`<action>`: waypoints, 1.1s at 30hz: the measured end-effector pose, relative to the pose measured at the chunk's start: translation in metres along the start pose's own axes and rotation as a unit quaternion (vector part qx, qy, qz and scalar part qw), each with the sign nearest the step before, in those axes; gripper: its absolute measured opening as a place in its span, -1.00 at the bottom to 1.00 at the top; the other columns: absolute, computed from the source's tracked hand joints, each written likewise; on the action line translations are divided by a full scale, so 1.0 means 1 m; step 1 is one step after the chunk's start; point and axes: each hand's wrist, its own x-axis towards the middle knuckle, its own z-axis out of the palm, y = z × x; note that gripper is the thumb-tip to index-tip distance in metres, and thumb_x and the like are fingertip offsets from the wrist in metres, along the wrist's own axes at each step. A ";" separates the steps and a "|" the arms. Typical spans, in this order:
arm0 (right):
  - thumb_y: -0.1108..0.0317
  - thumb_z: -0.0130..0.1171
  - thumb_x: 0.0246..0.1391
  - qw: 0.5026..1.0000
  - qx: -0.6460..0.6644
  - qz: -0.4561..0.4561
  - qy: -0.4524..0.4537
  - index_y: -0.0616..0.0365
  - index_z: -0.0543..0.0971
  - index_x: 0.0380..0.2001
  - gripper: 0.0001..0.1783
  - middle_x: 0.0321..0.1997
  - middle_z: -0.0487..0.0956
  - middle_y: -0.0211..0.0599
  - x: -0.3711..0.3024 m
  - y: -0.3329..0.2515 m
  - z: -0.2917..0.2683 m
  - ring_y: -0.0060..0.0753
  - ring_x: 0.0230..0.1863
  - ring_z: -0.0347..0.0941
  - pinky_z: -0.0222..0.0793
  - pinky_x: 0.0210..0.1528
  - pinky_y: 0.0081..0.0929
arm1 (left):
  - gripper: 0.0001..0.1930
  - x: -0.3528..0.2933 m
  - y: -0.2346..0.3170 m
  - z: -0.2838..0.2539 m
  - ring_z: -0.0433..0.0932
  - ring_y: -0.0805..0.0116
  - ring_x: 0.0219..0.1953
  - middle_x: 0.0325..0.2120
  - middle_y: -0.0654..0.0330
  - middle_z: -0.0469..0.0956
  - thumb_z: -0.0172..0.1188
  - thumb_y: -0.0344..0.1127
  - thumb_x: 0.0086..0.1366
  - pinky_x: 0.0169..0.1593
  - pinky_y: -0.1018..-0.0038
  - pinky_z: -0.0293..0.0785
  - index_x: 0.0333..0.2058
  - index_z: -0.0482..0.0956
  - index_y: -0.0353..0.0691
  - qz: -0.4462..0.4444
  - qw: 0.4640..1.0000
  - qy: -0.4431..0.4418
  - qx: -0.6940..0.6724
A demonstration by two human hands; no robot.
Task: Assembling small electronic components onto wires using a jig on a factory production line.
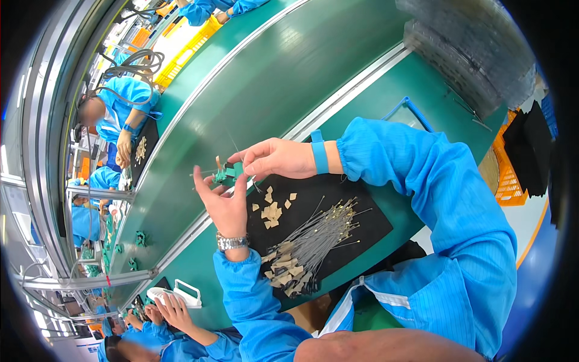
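Both hands meet above the edge of the green bench, at a small green part (225,175) with a tan tab sticking up from it. My left hand (224,208), below a metal wristwatch, has its thumb and fingers around the part from the near side. From the right, my right hand (278,159), with a blue band at the wrist, pinches the part's right end between thumb and fingertips. Thin wires stick out near the fingers; which piece they belong to I cannot tell. Close to my hands, tan paper pieces (271,214) lie on a black mat (368,223).
A bundle of thin grey cables (313,244) with tan tabs lies on the mat. Beyond a metal rail runs a green conveyor belt (265,78) carrying green parts (140,238). Co-workers in blue sit left; one hand (178,311) is near a white holder (187,295). An orange crate (509,172) stands right.
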 end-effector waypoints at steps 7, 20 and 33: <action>0.33 0.21 0.14 1.000 -0.006 -0.024 0.000 0.15 0.61 -0.33 -0.88 0.29 0.31 -0.18 0.001 0.001 -0.001 -0.48 0.13 0.35 0.29 0.14 -0.44 | -0.25 0.002 -0.011 0.001 0.43 0.04 0.09 0.27 -0.19 0.13 0.36 -0.27 0.15 0.10 0.30 0.38 0.27 0.18 -0.25 0.148 0.987 -0.035 0.044; 0.31 0.23 0.13 0.975 -0.201 -0.072 0.065 0.24 0.59 -0.24 -0.79 -0.01 0.51 -0.28 -0.002 -0.044 0.021 -0.49 0.00 0.43 0.34 0.05 -0.52 | -0.54 -0.004 0.009 -0.008 0.43 0.31 0.07 0.25 0.04 0.16 0.26 -0.57 0.14 0.04 0.46 0.48 0.05 0.44 -0.27 0.082 0.955 -0.124 -0.257; 0.29 0.18 0.12 0.914 -0.387 -0.078 0.095 0.28 0.60 -0.30 -0.77 -0.33 0.62 -0.24 -0.013 -0.064 0.038 -0.49 -0.29 0.53 0.44 -0.23 -0.50 | -0.48 -0.012 0.002 0.003 0.35 0.23 0.18 0.27 0.01 0.20 0.22 -0.62 0.16 0.17 0.37 0.37 0.13 0.39 -0.30 0.032 0.931 -0.168 -0.323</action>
